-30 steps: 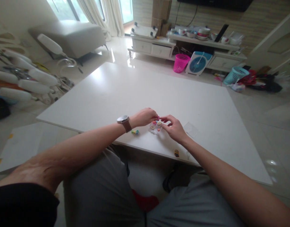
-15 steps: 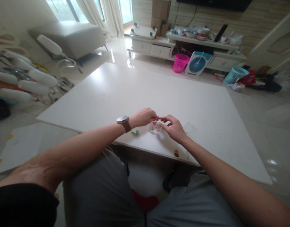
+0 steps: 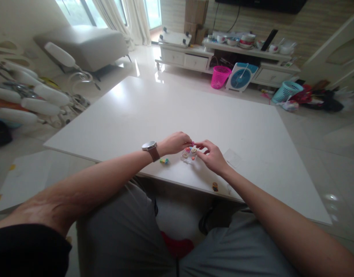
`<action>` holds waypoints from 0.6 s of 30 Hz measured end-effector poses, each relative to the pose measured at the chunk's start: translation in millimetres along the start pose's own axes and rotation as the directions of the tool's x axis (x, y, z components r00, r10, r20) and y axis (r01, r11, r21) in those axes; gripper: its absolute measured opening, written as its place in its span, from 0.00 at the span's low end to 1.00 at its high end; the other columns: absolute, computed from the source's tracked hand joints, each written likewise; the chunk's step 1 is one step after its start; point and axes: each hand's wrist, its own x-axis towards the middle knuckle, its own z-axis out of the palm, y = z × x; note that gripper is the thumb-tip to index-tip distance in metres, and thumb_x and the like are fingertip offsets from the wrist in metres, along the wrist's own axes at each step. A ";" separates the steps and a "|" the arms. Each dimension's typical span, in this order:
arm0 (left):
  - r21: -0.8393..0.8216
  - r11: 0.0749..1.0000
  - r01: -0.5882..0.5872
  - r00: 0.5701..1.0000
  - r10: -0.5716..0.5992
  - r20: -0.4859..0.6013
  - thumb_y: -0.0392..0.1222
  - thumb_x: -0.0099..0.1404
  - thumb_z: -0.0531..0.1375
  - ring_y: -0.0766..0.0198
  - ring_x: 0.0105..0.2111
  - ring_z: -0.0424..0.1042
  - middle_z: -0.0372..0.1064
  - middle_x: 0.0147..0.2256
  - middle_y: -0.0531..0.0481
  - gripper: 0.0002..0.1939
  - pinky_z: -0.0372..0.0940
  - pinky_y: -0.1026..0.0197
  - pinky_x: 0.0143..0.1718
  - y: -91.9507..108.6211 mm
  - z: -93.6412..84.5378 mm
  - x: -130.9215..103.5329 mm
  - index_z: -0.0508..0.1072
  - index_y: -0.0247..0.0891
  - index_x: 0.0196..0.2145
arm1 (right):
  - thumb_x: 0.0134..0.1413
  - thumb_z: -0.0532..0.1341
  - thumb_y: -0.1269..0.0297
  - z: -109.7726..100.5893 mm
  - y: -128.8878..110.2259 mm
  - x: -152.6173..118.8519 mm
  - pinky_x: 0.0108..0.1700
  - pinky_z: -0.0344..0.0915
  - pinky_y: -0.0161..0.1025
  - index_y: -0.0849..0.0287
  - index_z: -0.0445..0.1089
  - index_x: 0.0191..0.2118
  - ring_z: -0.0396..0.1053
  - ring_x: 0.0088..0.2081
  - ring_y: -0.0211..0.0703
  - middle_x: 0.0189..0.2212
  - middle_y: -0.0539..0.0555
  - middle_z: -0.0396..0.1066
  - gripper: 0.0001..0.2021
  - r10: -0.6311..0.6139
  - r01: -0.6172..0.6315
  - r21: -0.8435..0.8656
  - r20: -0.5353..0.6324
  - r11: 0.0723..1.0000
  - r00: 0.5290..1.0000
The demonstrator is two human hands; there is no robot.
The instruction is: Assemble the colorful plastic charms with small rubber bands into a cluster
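On the white table, a small clear plastic box holds cream rose-shaped pieces and small orange, pink and blue pieces. At its back edge, my left hand pinches a tiny pink piece, too small to name. My right hand is at the box's right side, thumb and fingers apart around its corner, fingertips close to the pink piece; whether it touches the piece or the box I cannot tell. A green, yellow and blue trinket lies left of the box. Nearer the table's front edge is a yellow cartoon-figure charm.
A clear flat lid lies on the table beyond my right wrist. A small clear object is beside the charm. Past the table stand a pink basket, a blue fan and a low cabinet.
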 end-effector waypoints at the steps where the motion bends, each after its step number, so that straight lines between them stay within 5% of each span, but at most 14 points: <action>1: -0.001 1.000 0.000 1.000 0.000 0.000 0.41 0.68 0.55 0.67 0.29 0.70 0.77 0.30 0.45 0.14 0.58 0.65 0.32 0.3 -0.1 0.1 0.79 0.36 0.34 | 0.55 0.62 0.66 0.1 0.1 -0.1 0.34 0.67 0.35 0.56 0.75 0.46 0.69 0.40 0.41 0.40 0.54 0.73 0.13 0.002 -0.002 -0.002 0.001 1.000 1.000; 10: -0.046 0.999 0.017 1.000 -0.018 -0.014 0.43 0.64 0.61 0.66 0.32 0.71 0.76 0.35 0.48 0.11 0.60 0.66 0.33 7.6 -5.7 0.2 0.77 0.37 0.41 | 0.54 0.61 0.68 1.6 2.0 -0.3 0.34 0.67 0.35 0.57 0.75 0.46 0.69 0.40 0.40 0.42 0.54 0.73 0.13 0.003 -0.003 -0.004 0.006 1.000 1.000; 18: -0.028 0.999 0.019 1.000 -0.020 -0.020 0.42 0.66 0.58 0.66 0.31 0.72 0.77 0.32 0.46 0.11 0.60 0.65 0.33 5.3 -2.7 0.5 0.79 0.36 0.37 | 0.54 0.61 0.68 1.2 0.6 -0.2 0.34 0.67 0.35 0.57 0.75 0.45 0.69 0.40 0.41 0.41 0.54 0.73 0.12 0.013 -0.013 -0.009 0.000 1.000 1.000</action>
